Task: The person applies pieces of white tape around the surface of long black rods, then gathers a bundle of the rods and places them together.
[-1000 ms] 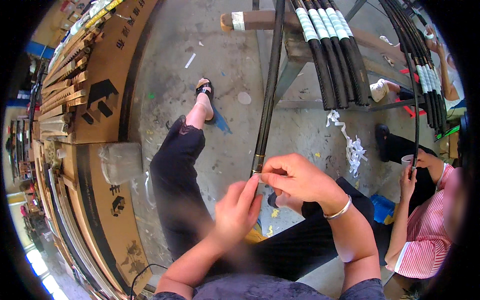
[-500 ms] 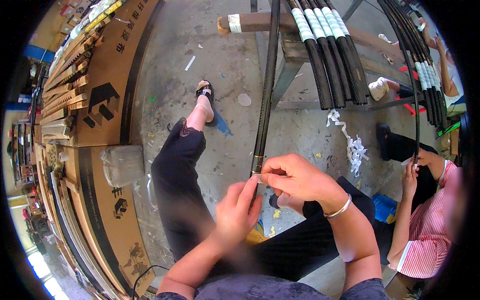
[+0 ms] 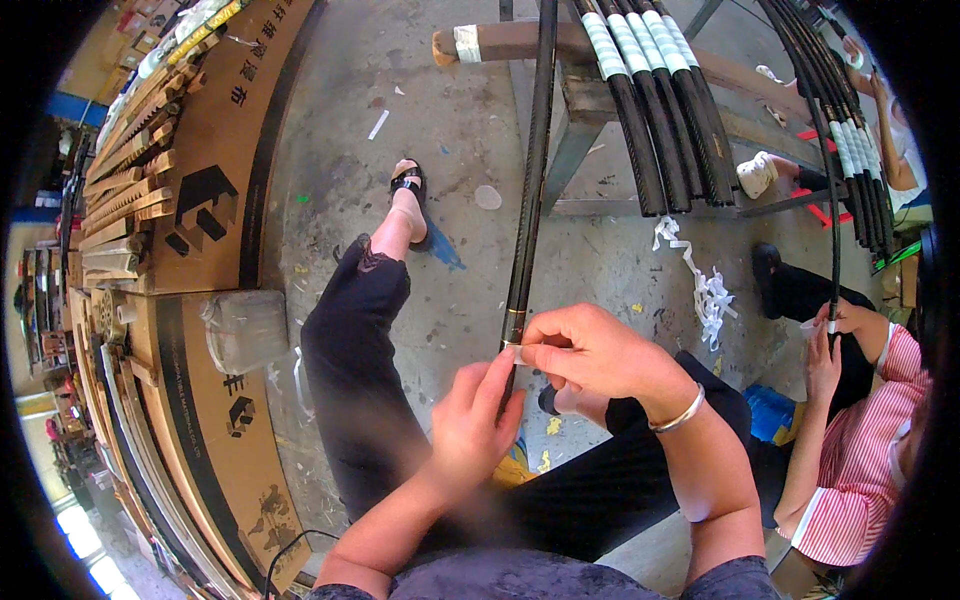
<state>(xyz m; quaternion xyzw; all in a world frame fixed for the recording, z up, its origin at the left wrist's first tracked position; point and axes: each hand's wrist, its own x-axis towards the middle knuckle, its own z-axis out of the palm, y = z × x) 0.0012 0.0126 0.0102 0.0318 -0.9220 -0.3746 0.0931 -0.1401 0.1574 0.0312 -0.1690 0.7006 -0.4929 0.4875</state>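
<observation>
A long black rod (image 3: 530, 190) with thin gold rings near its lower end runs down to my lap from the top of the view. My left hand (image 3: 475, 420) is closed round that lower end, its index finger lying against the rod. A small piece of white tape (image 3: 513, 351) sits on the rod just below the gold rings. My right hand (image 3: 595, 355), with a silver bangle at the wrist, pinches the tape's edge between thumb and fingertips. Part of the tape is hidden behind the fingers.
Several black rods with white wrapped bands (image 3: 636, 50) lie on a metal stand to the right. Cardboard boxes (image 3: 225, 190) bearing wooden sticks stand at the left. Curled white strips (image 3: 711, 300) lie on the floor. A co-worker in a striped shirt (image 3: 865, 470) holds another rod nearby.
My hands keep almost the same place on the rod and tape. At the right, the co-worker's upper body has shifted slightly.
</observation>
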